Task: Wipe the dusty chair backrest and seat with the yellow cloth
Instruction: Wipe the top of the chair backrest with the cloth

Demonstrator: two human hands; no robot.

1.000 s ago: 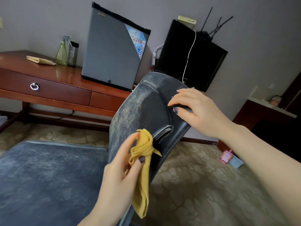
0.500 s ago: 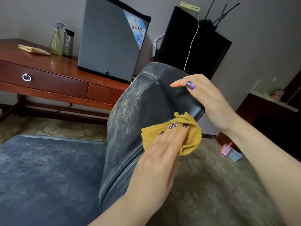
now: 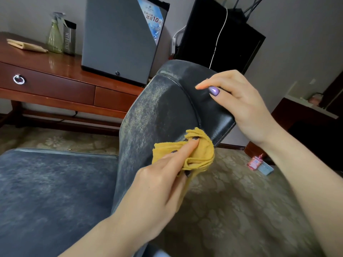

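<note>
A dark leather chair backrest [image 3: 156, 112] coated in pale dust rises in the middle, with its dusty seat [image 3: 52, 186] spreading to the lower left. My left hand [image 3: 157, 186] grips a bunched yellow cloth [image 3: 200, 153] and presses it against the backrest's near edge, thumb under the folds. My right hand [image 3: 241, 106] holds the top right corner of the backrest, thumb on the front face, fingers wrapped behind. The strip under my right hand looks darker and cleaner than the rest.
A wooden desk [image 3: 55, 71] stands behind the chair, carrying a grey mini fridge [image 3: 120, 38], a spray bottle [image 3: 54, 34], a dark canister [image 3: 69, 38] and a folded beige cloth [image 3: 26, 45]. A black panel [image 3: 219, 38] leans against the wall. A small pink bottle [image 3: 255, 162] lies on the patterned carpet.
My left hand brought the cloth from hanging off the backrest's side up onto its edge and pressed it there. My right hand shifted its hold on the top corner, thumb now forward.
</note>
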